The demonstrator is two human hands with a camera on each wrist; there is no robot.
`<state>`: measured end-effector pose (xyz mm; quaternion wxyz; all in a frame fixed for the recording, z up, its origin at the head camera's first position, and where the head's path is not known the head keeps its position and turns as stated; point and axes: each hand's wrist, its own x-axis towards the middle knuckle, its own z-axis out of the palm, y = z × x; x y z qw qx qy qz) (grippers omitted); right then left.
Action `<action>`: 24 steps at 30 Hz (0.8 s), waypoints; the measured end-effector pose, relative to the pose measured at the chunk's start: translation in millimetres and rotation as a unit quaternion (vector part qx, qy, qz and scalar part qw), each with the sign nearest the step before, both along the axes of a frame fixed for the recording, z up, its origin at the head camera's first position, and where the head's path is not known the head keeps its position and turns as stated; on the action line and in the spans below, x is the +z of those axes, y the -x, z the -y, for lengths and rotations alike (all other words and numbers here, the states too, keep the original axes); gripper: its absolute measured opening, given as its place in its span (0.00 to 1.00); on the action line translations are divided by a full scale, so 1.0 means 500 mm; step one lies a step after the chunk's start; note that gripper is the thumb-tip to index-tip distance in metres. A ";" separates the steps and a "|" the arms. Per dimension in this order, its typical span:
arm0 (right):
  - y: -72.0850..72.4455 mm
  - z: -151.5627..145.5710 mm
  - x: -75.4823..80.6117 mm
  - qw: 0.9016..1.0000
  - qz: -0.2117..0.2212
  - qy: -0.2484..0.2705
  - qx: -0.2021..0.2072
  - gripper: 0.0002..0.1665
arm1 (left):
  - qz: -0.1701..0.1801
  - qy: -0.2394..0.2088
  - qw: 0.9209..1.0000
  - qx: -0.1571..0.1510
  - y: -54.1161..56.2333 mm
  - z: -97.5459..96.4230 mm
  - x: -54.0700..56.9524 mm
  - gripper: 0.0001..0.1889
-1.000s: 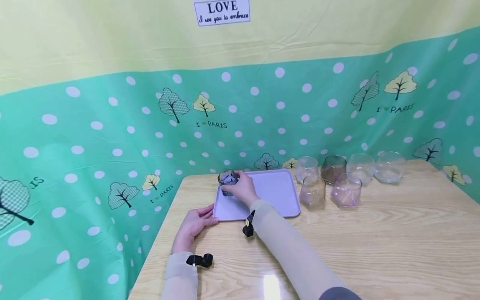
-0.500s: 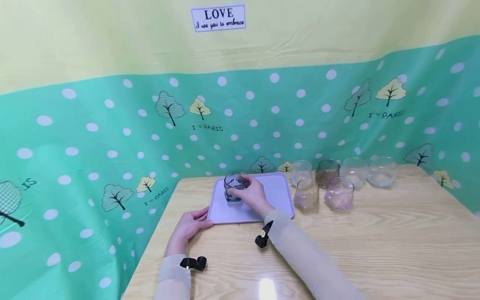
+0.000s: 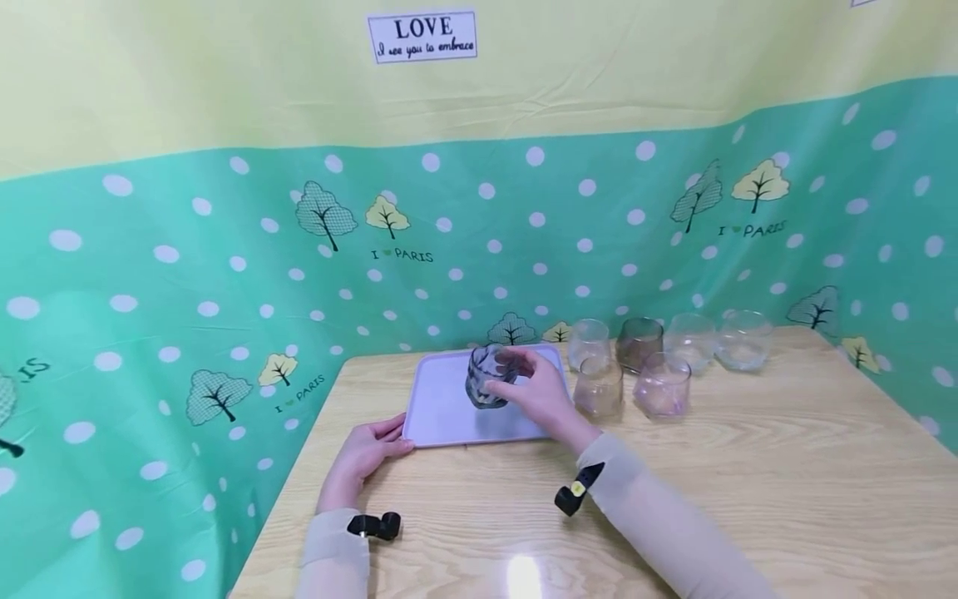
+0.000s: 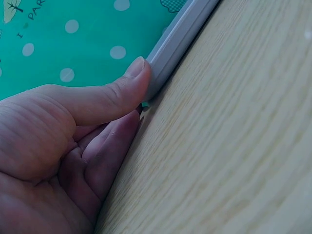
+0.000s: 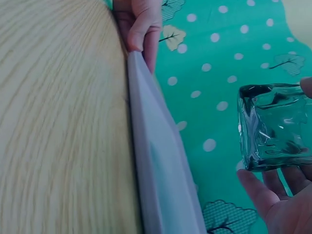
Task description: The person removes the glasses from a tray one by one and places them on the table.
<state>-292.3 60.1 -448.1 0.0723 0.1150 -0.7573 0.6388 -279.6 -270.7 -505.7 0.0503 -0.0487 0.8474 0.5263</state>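
Observation:
A smoky grey drinking glass [image 3: 481, 384] is held upright above the lilac tray [image 3: 437, 408]. My right hand [image 3: 545, 393] grips it from the right, thumb on the near side. The right wrist view shows a gap between the thick-walled glass [image 5: 275, 129] and the tray [image 5: 150, 146], with fingers of the right hand [image 5: 287, 202] along the glass's side. At the tray's near-left corner, my left hand [image 3: 362, 457] pinches the edge. In the left wrist view, the thumb of that hand [image 4: 63, 126] presses the tray's corner [image 4: 178, 46], with the fingers curled beside it.
Right of the tray stand several glasses: a clear one [image 3: 587, 343], a dark brown one [image 3: 639, 343], an amber one [image 3: 599, 389], a pinkish one [image 3: 663, 387] and more clear ones [image 3: 743, 343]. A polka-dot curtain [image 3: 224, 316] hangs behind the wooden table [image 3: 786, 466].
My right hand has lifted the grey glass off the tray's left part and carried it right, towards the tray's middle. The left hand keeps its place at the corner; the head view has shifted slightly.

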 end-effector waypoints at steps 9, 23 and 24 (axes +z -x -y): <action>-0.052 -0.113 0.041 1.000 0.011 0.025 0.002 0.42 | 0.000 -0.006 1.000 -0.006 0.006 -0.005 0.000 0.36; -0.115 -0.347 0.063 0.996 -0.027 0.013 -0.083 0.40 | 0.003 -0.004 1.000 -0.002 0.001 0.004 -0.002 0.36; -0.119 -0.365 0.061 0.995 -0.028 0.003 -0.093 0.39 | 0.002 -0.004 1.000 -0.003 0.001 0.004 -0.002 0.36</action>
